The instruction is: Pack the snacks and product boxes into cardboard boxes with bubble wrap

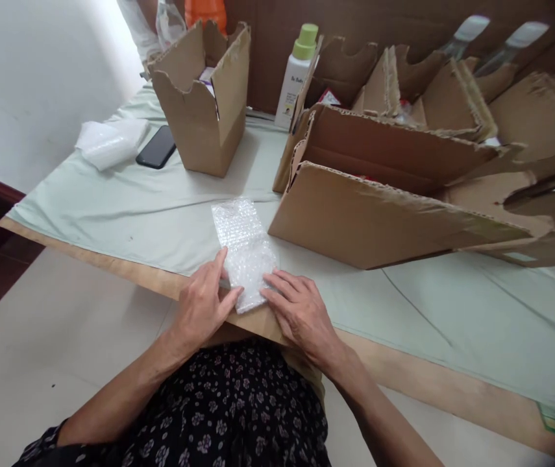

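Observation:
A piece of clear bubble wrap [245, 253] lies near the front edge of the table, its near end reaching that edge. My left hand [202, 295] rests at its left side, with the index finger and thumb apart and touching the wrap. On the right side, my right hand [299, 308] lies with its fingers stretched out and their tips on the wrap. Whether anything lies inside the wrap, I cannot tell.
A cardboard box [209, 110] and a black phone [156, 147] stand and lie at the back left, beside folded white wrap [109, 139]. A bottle with a green cap [294, 81] is behind. Compartmented cardboard boxes [379, 214] fill the right side of the table [111, 227].

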A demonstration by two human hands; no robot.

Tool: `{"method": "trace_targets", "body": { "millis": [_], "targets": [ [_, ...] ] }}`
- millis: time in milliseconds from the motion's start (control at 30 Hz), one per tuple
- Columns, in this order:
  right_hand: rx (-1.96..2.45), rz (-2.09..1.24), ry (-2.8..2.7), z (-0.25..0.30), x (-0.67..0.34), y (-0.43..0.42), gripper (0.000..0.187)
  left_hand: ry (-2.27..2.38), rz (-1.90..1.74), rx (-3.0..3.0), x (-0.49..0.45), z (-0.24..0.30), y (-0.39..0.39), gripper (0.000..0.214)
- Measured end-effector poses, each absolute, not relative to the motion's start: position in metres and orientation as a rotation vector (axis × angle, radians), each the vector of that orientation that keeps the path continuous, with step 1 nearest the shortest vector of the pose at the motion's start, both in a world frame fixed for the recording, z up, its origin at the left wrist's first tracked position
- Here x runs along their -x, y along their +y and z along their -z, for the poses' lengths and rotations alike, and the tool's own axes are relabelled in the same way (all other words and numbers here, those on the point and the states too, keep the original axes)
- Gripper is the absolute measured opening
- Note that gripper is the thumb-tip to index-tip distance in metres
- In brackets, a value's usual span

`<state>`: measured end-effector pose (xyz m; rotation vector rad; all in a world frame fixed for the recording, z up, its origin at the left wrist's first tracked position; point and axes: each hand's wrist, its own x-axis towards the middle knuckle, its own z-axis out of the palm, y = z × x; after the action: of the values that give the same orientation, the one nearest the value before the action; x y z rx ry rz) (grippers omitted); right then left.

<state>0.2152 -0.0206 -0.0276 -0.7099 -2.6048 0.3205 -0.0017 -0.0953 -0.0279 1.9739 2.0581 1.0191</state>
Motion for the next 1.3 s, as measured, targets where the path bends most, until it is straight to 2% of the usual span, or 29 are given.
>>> {"method": "trace_targets", "body": {
  "millis": [100,233,333,467,633,800,867,967,1067,1167,1300],
  "targets": [
    [0.676,-0.477,-2.602,0.015,-0.215,-0.021,0.026,1.900,-1.069,-2.127,-0.001,0.013,-0.113,0.063],
    [0.710,-0.723,-2.641,0.003,-0.211,-0.017,0.025,1.740,-1.076,-2.161,-0.006,0.012,-0.126,0.031],
    [0.799,-0.551,-2.529,0.006,-0.208,-0.015,0.022,1.858,-1.125,-1.998,-0.006,0.025,-0.119,0.024],
    [0.792,-0.259,-2.412,0.013,-0.212,-0.023,0.020,1.919,-1.059,-1.923,-0.002,0.033,-0.107,0.022],
    [0.664,-0.382,-2.611,0.019,-0.214,-0.027,0.023,1.973,-1.024,-1.950,-0.002,0.025,-0.113,0.025],
    [0.711,-0.757,-2.554,0.012,-0.211,-0.018,0.025,1.766,-1.065,-2.113,-0.001,0.017,-0.123,0.022],
    [0.778,-0.722,-2.538,0.009,-0.212,-0.017,0.025,1.767,-1.053,-2.089,0.002,0.018,-0.118,0.022],
    [0.855,-0.444,-2.468,0.009,-0.212,-0.018,0.027,1.880,-0.986,-2.028,0.008,0.024,-0.101,0.026],
    [0.778,-0.330,-2.545,0.012,-0.208,-0.018,0.029,1.981,-0.944,-2.022,0.011,0.028,-0.091,0.027],
    [0.681,-0.366,-2.635,0.015,-0.204,-0.014,0.025,1.953,-1.009,-2.075,0.011,0.026,-0.096,0.028],
    [0.741,-0.638,-2.580,0.014,-0.207,-0.009,0.026,1.764,-1.023,-2.110,0.011,0.019,-0.110,0.031]
  ]
}}
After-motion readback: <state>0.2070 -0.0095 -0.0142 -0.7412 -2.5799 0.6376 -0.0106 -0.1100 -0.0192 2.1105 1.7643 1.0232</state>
